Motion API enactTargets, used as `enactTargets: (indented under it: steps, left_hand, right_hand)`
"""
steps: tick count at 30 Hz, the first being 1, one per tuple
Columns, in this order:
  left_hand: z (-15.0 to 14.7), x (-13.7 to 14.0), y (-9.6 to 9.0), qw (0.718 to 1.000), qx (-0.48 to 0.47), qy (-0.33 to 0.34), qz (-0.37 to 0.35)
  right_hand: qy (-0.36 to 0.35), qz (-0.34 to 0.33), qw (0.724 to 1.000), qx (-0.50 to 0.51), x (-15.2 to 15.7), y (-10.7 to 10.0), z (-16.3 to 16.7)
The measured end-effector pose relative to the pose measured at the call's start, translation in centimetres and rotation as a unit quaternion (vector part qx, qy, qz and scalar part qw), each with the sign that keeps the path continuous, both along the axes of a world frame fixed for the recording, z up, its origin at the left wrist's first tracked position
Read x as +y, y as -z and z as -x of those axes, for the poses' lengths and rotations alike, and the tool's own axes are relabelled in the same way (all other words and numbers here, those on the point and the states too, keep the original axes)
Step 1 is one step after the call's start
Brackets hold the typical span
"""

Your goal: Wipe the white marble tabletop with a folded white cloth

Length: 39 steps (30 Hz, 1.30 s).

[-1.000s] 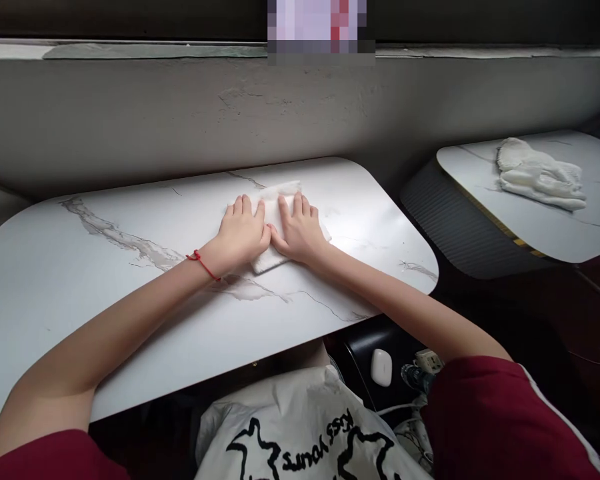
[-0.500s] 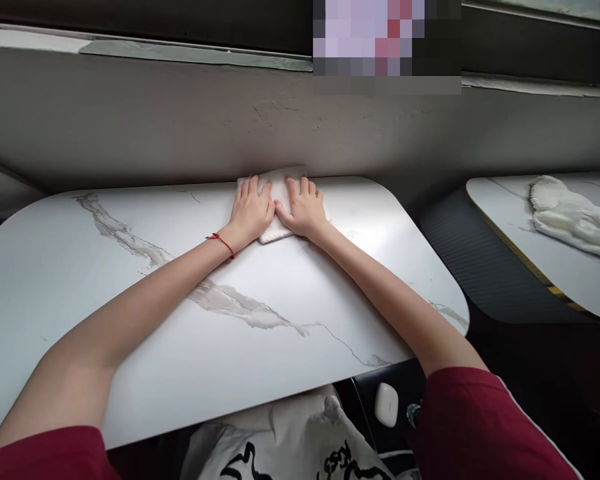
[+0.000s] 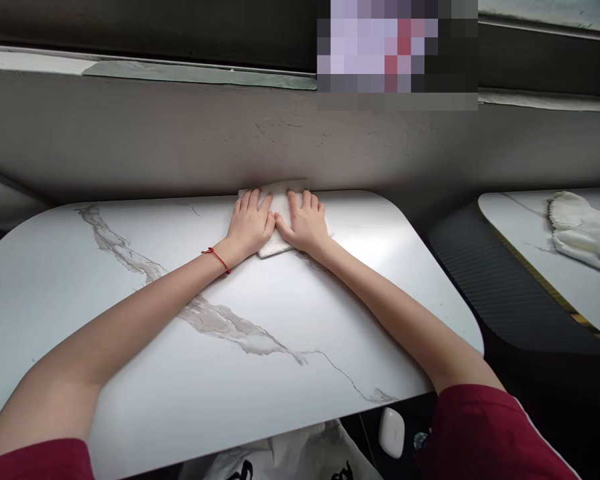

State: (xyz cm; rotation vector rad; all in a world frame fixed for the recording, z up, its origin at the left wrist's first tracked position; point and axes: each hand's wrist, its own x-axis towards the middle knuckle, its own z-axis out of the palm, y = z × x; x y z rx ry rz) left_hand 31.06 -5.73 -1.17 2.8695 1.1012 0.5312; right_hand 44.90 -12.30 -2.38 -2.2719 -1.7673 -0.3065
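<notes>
A folded white cloth (image 3: 280,201) lies at the far edge of a white marble-patterned table (image 3: 180,400), its back edge tilting up against the wall. My left hand (image 3: 250,225), with a red string bracelet (image 3: 217,259) at the wrist, rests flat on the cloth's left part, fingers stretched forward. On the right part my right hand (image 3: 305,221) presses down with its fingers spread. Both thumbs nearly meet over the middle of the cloth. Neither hand is closed around it, and the palms hide much of its surface.
A grey wall (image 3: 180,143) runs along the table's far edge. To the right, a second table (image 3: 525,230) bears a crumpled white cloth (image 3: 587,230). Below the near edge are a small white case (image 3: 391,432) and a white printed fabric (image 3: 290,457).
The view has tilted up slightly, so everything sits lower in the picture. Both hands stay flat on the cloth in nearly the same place against the wall.
</notes>
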Motion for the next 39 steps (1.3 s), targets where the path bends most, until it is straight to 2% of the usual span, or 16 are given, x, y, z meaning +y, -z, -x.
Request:
enactTargets:
  steps: [13,23,29,39]
  left_hand:
    - [0.3,-0.6,-0.4,1.000,0.019,-0.004,-0.008]
    - [1.1,-2.0,-0.7,1.000,0.009,0.006,-0.025]
    - [2.6,-5.7,-0.2,0.999,0.019,-0.006,-0.038]
    - [8.1,-14.4,-0.2,0.997,0.043,0.034,-0.057]
  right_hand:
    - [0.013,0.004,1.000,0.017,-0.5,-0.4,0.8]
    - [0.015,0.000,1.000,0.013,-2.4,-0.6,1.6]
    - [-0.001,0.007,1.000,0.014,-5.7,-0.4,3.2]
    - [-0.052,-0.020,0.998,0.006,-15.1,0.1,7.0]
